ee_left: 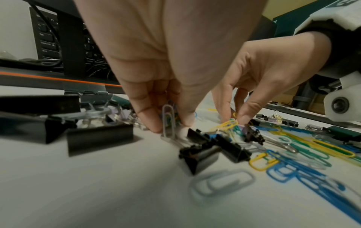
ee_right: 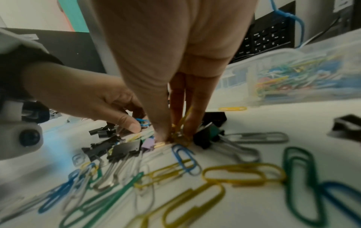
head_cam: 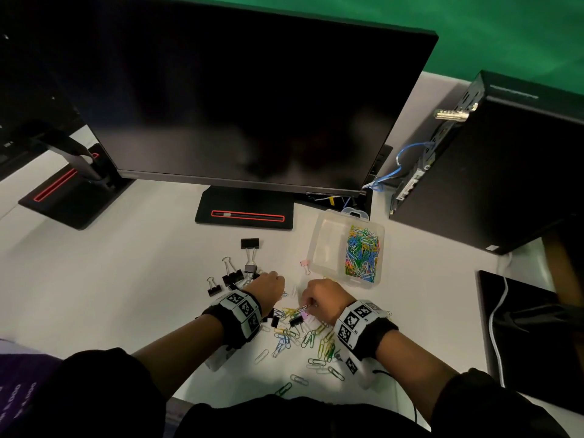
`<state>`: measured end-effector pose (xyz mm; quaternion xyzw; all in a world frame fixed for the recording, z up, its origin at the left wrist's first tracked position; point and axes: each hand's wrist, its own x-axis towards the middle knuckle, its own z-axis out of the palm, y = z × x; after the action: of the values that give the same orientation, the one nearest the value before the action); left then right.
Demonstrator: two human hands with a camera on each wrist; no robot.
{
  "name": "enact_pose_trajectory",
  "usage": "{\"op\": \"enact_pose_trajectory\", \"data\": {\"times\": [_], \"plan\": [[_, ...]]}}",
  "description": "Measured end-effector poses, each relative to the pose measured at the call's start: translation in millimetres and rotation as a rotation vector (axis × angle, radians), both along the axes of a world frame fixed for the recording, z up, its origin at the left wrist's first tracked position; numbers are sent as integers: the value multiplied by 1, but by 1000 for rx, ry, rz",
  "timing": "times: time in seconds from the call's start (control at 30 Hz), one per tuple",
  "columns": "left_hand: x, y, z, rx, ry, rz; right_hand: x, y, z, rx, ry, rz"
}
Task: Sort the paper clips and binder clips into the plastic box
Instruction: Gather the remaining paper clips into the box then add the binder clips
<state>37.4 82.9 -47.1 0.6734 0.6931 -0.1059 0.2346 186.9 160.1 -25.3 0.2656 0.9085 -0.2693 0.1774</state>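
Fingers of the left hand (ee_left: 156, 64) point down at the desk (head_cam: 132, 279), thumb and forefinger pinching a small bunch of paper clips, a pale grey clip (ee_left: 168, 121) standing upright at the front of it. Right hand (head_cam: 322, 298), just beside the left, likewise reaches down with fingertips pressed together on a yellow paper clip (ee_right: 182, 123) in the scattered pile; in the head view a thin metal piece also shows at its fingertips. Loose paper clips (head_cam: 311, 341), yellow, green, blue and white, lie spread on the desk under and nearer than both wrists. Small black binder clips (ee_left: 215, 148) sit mixed into the pile between the two hands. Larger black binder clips (head_cam: 232, 275) lie grouped on the far-left side of the left hand, one more (head_cam: 250, 248) set apart beyond them. Pink binder clip (head_cam: 305, 265) lies alone near the box. Clear plastic box (head_cam: 325, 245), open, stands to the far right of the hands; its right compartment holds coloured paper clips (head_cam: 362, 252), while its left compartment looks bare. Black monitor (head_cam: 240, 99) stands behind on its base, a black computer case (head_cam: 505, 172) to the right.
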Motion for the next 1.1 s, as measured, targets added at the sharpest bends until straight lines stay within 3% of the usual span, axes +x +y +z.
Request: {"op": "enact_pose_trajectory", "data": {"times": [0.33, 0.53, 0.7, 0.93, 1.1], "plan": [[-3, 7, 7, -33, -272, 243, 17, 9, -7, -172, 136, -316], [1, 20, 15, 7, -467, 322, 40, 15, 4, -241, 320, -473], [20, 47, 29, 39, -659, 371, 65, 42, 19, -206, 448, -702], [56, 105, 45, 118, -809, 408, 75, 89, 20, 72, 442, -969], [77, 133, 41, 55, -909, 625, 80, 98, 9, -31, 548, -1016]]}}
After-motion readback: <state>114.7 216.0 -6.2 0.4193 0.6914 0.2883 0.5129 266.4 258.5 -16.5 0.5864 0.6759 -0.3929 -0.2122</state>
